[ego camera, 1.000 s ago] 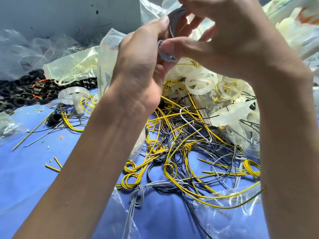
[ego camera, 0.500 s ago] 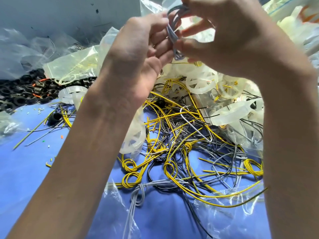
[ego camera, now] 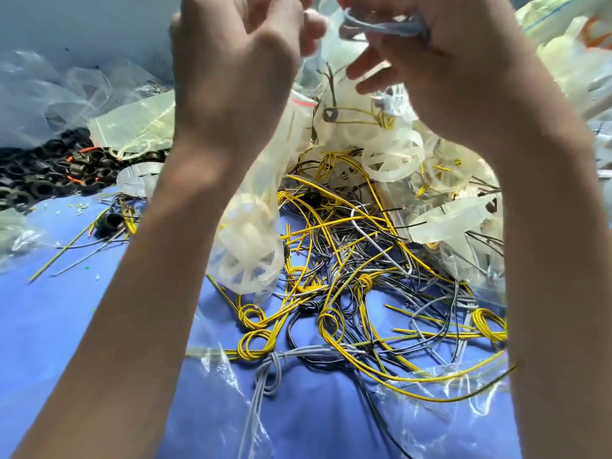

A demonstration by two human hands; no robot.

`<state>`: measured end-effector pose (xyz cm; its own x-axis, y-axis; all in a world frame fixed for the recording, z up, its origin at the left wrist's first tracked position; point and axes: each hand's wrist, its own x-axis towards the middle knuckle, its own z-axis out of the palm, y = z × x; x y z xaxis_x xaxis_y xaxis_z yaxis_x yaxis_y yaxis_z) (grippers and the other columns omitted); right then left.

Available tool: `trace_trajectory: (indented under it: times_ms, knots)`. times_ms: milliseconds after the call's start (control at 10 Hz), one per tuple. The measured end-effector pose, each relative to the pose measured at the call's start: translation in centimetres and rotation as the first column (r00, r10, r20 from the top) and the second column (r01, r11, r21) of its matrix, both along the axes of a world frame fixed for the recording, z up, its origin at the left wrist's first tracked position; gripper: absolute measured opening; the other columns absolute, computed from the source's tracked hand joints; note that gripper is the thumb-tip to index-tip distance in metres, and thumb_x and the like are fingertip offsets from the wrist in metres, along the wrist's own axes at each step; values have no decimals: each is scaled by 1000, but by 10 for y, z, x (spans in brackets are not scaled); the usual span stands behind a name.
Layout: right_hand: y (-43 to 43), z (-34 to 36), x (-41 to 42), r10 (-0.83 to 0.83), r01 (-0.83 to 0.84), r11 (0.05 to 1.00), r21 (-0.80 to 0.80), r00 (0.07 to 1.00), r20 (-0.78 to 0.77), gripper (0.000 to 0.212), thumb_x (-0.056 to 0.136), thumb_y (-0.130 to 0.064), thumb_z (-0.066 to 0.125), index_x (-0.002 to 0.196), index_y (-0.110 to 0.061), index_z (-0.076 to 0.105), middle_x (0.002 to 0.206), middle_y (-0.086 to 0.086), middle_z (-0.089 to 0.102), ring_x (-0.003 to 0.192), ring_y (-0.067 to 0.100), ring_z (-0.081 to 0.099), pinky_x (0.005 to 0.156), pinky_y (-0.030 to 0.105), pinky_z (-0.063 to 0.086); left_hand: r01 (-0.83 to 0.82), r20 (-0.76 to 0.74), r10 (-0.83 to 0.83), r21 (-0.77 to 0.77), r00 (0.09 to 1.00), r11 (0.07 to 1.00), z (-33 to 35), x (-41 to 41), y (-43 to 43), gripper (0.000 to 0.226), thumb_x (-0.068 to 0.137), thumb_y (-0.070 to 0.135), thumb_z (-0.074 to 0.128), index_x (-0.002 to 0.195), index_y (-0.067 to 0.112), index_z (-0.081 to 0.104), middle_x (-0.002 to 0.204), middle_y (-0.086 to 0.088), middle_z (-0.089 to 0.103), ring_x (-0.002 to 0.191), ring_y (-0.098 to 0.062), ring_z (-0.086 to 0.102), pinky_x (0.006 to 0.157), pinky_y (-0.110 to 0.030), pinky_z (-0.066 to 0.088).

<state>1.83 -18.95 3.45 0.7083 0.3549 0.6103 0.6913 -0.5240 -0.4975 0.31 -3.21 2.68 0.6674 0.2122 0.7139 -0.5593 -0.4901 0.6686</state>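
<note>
Both hands are raised near the top of the view, above a tangle of wires. My right hand (ego camera: 447,67) grips a small coil of grey wire (ego camera: 381,28), with its fingers curled round the coil. My left hand (ego camera: 238,61) is just to the left, with its fingers curled at the top of a clear plastic bag (ego camera: 291,134). The bag hangs down behind my left wrist and holds a white plastic wheel (ego camera: 246,256). A small gap separates the two hands. The fingertips of both are partly cut off by the top edge.
Yellow, grey and black wires (ego camera: 347,276) lie tangled on a blue cloth (ego camera: 66,326). Black rings (ego camera: 49,173) are piled at the far left. More clear bags with white wheels (ego camera: 394,160) sit behind and to the right. Loose plastic film (ego camera: 440,392) lies near the front.
Both hands have moved up and apart. The grey coil, first held between both hands, is now in my right hand alone. The bag with the wheel has swung out beside my left wrist.
</note>
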Motion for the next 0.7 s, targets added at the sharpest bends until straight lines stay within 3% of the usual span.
trace_trajectory:
  times_ms: [100,200,300,400,500,600,700]
  knots:
    - [-5,-1,2,1,-1,1000,12,999,-50,34,96,-9,43,127,-12,55,101,0,61,77,10,65,72,26,57,-281,31,283,254,959,925,-7,15,15,32,83,34,44,99,25,71,109,7,67,106,-13,58,86,-22,43]
    - [-8,-2,1,33,-31,999,30,997,-74,28,95,-10,47,120,-19,56,94,1,63,71,9,63,64,23,51,-231,-222,351,434,910,871,-20,22,28,31,87,36,47,109,30,68,125,-3,60,120,-23,50,101,-28,39]
    - [-10,0,-1,82,-75,995,66,991,-109,22,97,-8,48,114,-18,58,91,2,62,67,7,61,61,21,47,-202,-324,355,422,877,884,-25,27,32,28,88,36,49,102,23,70,112,-9,66,109,-29,55,92,-31,43]
    - [-11,0,-4,134,-119,988,96,977,-167,21,98,-11,45,114,-12,58,92,4,61,68,7,59,62,23,47,-268,-316,412,411,854,871,-26,31,34,19,87,39,51,84,25,63,115,-15,61,109,-30,52,90,-30,39]
    - [-11,-1,-5,190,-163,977,135,957,-220,25,98,-11,43,114,2,58,94,7,60,68,9,59,62,23,46,-342,-266,492,455,829,822,-25,28,38,14,84,37,54,85,23,57,123,-16,50,119,-29,43,97,-26,28]
    - [-11,-2,-3,208,-170,973,157,939,-275,25,99,-7,42,113,6,58,95,7,62,70,13,59,61,22,45,-345,-300,503,450,810,824,-24,28,43,17,81,31,54,92,21,61,121,-16,52,119,-28,44,96,-27,31]
    - [-11,-3,-1,257,-188,956,226,907,-334,23,98,-5,42,112,4,59,95,8,63,70,14,58,60,21,43,-257,-437,475,468,764,845,-22,28,49,19,79,29,50,88,20,64,103,-18,63,107,-35,51,87,-32,40]
